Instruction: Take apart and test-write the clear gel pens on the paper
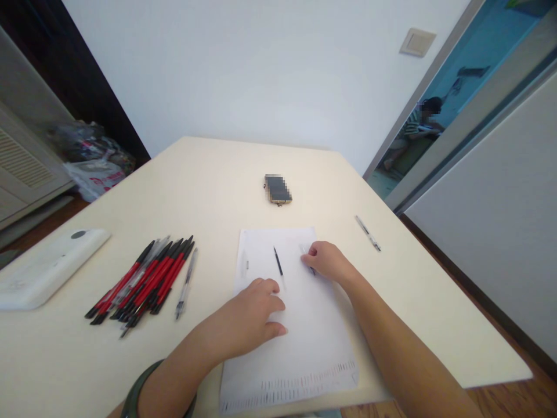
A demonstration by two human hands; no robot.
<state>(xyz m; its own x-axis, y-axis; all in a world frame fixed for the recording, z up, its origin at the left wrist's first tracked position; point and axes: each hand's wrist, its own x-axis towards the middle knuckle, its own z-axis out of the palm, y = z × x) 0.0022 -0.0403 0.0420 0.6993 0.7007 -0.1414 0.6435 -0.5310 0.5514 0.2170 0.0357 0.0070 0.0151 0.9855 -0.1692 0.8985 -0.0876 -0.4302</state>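
A white sheet of paper (300,325) lies on the cream table (209,174) in front of me. My left hand (252,316) rests on the sheet's left half with its fingers curled loosely and nothing visible in them. My right hand (328,261) sits at the sheet's upper right, fingers pinched on a clear pen barrel (306,251) lying there. Between the hands a thin black refill (278,261) lies on the paper. A small clear pen part (246,264) lies near the sheet's left edge.
A heap of several red-and-black pens (143,281) lies left of the paper, with a clear pen (186,284) beside it. Another clear pen (368,233) lies at the right. A phone (277,189) lies farther back, a white flat device (43,267) at the left edge. A person sits beyond the doorway (418,125).
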